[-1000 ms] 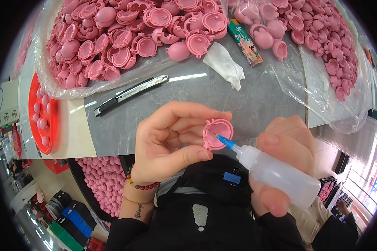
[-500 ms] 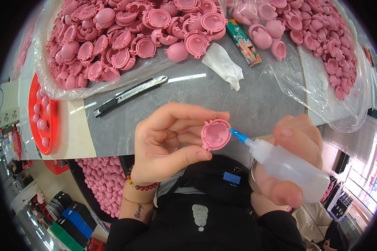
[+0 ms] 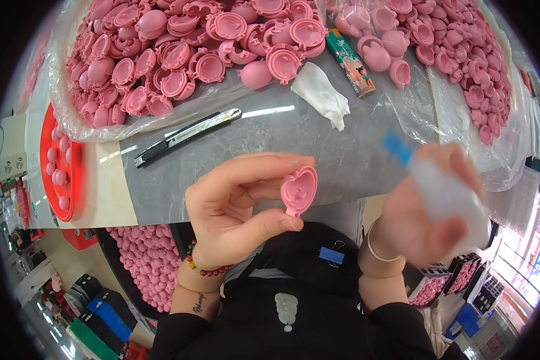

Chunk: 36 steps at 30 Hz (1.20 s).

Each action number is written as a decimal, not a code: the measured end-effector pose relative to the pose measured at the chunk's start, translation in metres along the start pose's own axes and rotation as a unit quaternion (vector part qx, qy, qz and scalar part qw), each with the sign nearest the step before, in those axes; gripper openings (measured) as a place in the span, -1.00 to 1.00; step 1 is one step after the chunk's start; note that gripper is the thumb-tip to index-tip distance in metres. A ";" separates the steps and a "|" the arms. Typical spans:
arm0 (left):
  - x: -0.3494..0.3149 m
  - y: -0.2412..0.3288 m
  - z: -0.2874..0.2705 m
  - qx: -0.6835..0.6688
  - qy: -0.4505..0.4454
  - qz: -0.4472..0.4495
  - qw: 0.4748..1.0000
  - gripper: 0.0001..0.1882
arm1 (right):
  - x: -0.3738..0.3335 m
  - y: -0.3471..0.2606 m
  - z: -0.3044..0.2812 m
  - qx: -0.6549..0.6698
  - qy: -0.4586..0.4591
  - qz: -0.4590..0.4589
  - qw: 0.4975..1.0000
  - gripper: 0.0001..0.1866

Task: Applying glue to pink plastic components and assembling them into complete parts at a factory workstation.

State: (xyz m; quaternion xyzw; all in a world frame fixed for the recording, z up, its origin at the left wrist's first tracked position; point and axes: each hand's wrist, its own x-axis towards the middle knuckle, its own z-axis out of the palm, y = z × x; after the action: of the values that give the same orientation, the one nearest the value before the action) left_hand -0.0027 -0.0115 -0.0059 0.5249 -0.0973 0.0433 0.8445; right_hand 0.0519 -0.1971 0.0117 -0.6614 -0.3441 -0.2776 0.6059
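Between thumb and fingertips, my left hand [image 3: 231, 207] pinches a small pink plastic shell half [image 3: 300, 191], its hollow side facing right and toward me. To the right, my right hand [image 3: 426, 204] is wrapped round a translucent white squeeze bottle [image 3: 447, 198] with a blue nozzle [image 3: 396, 148]. The bottle is smeared by motion, its nozzle pointing up and left, apart from the shell. Beyond my hands, a clear plastic bag [image 3: 87, 133] lies open with a heap of pink shell halves [image 3: 210, 66] in it.
A utility knife [image 3: 188, 137] lies on the grey table [image 3: 270, 135], near a crumpled white tissue [image 3: 321, 96] and a small green box [image 3: 349, 63]. More pink shells [image 3: 456, 66] fill a bag at the right. A red tray [image 3: 47, 180] holds pink balls at the left.
The bottle and my right hand have moved right and up, away from the shell, and the nozzle has tipped upward. My left hand has turned the shell more edge-on.
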 end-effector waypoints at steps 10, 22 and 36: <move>0.001 -0.003 -0.003 0.001 -0.010 0.013 1.000 -0.49 | 0.001 0.024 0.009 -0.217 -0.035 0.212 0.952 -0.66; 0.002 0.000 -0.012 -0.060 0.060 -0.084 0.993 -0.33 | 0.036 0.047 -0.075 -0.471 -0.071 0.100 0.873 -0.53; 0.003 0.001 -0.010 -0.077 0.059 -0.093 0.991 -0.34 | 0.025 0.035 -0.071 -0.210 -0.103 0.374 0.898 -0.75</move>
State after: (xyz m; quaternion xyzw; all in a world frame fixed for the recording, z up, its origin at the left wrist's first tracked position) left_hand 0.0016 -0.0022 -0.0088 0.4612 -0.0009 -0.0121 0.8872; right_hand 0.0989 -0.2657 0.0179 -0.8781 -0.0656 -0.0271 0.4733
